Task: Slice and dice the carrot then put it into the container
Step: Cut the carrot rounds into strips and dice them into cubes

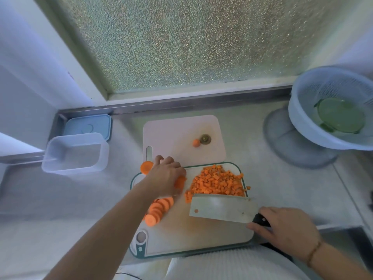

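On the green-rimmed cutting board lies a pile of diced carrot at the far right. A row of round carrot slices lies at the board's left. My left hand grips a chunk of carrot whose other end sticks out past the board's far left edge. My right hand holds the black handle of a cleaver, whose blade stands just in front of the dice. The clear empty container sits to the far left of the board.
A white board lies behind, carrying a carrot end and a brown stem piece. A blue lid lies behind the container. At the right a white colander holds a green lid. The frosted window rises behind.
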Motion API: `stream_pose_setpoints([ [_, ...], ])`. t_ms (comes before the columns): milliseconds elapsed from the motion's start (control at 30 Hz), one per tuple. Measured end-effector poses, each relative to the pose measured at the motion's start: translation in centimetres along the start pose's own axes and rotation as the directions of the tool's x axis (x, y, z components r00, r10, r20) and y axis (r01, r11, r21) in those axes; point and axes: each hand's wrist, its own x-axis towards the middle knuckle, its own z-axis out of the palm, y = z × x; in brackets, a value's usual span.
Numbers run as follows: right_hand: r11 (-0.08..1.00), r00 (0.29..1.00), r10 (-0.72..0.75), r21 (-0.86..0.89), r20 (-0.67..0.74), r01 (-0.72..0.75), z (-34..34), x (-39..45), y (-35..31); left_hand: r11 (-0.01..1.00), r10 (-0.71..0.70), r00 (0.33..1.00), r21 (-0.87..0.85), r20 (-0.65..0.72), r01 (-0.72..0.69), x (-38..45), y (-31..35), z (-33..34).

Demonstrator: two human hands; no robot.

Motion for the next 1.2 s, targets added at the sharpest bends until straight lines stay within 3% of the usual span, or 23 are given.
stream_pose_setpoints([
  [233, 0.999, 1.0, 0.014, 0.031, -0.012, -0.013, -0.2, 0.4, -0.8, 0.989, 0.019, 0.999, -0.15, 0.04, -0.012, -0.1, 0.6, 0.1],
  [333, 1.0, 1.0, 0.021, 0.023, -0.014, -0.02, -0.3, 0.4, -1.0, 0.981, 0.065, 0.998, -0.181, -0.005, -0.065, -0.3, 0.6, 0.0],
  [433, 0.999, 1.0, 0.029, 0.014, -0.005, -0.029, -0.4, 0.3, -1.2, 0.996, 0.072, 0.994, -0.054, -0.08, -0.077, -0.7, 0.6, 0.2],
  [533, 1.0, 1.0, 0.026, 0.017, -0.005, -0.026, -0.2, 0.2, -1.4, 0.997, 0.032, 0.999, 0.073, -0.04, -0.029, -0.8, 0.5, 0.2],
  [733, 0.995, 0.992, 0.088, 0.048, 0.088, -0.093, -0.3, 0.0, -2.1, 0.994, 0.041, 0.999, 0.097, 0.006, -0.041, -0.8, 0.7, -0.9],
  [867, 0.987, 0.986, 0.12, 0.095, 0.117, -0.131, -0.4, -0.5, -2.5, 0.996, 0.085, 0.984, 0.045, -0.159, -0.078, -0.9, 0.7, -0.7],
  [967, 0.972, 0.971, 0.178, 0.128, 0.162, -0.199, -0.6, -1.0, -2.5, 0.978, 0.0, 0.936, -0.196, -0.352, -0.074, -1.2, 1.3, 0.0],
  [1067, 0.954, 0.952, 0.246, 0.13, 0.181, -0.271, -1.3, -1.7, -2.6, 0.787, -0.294, 0.829, -0.613, -0.476, -0.072, -3.2, 2.8, -0.4],
  [1133, 0.929, 0.934, 0.289, 0.176, 0.213, -0.327, -1.3, -2.2, -2.5, 0.588, -0.508, 0.775, -0.809, -0.375, -0.006, -4.8, 4.1, -0.5],
  [1200, 0.872, 0.9, 0.333, 0.271, 0.28, -0.407, -1.3, -2.6, -2.6, 0.392, -0.615, 0.761, -0.917, -0.207, 0.068, -6.2, 5.2, 0.1],
])
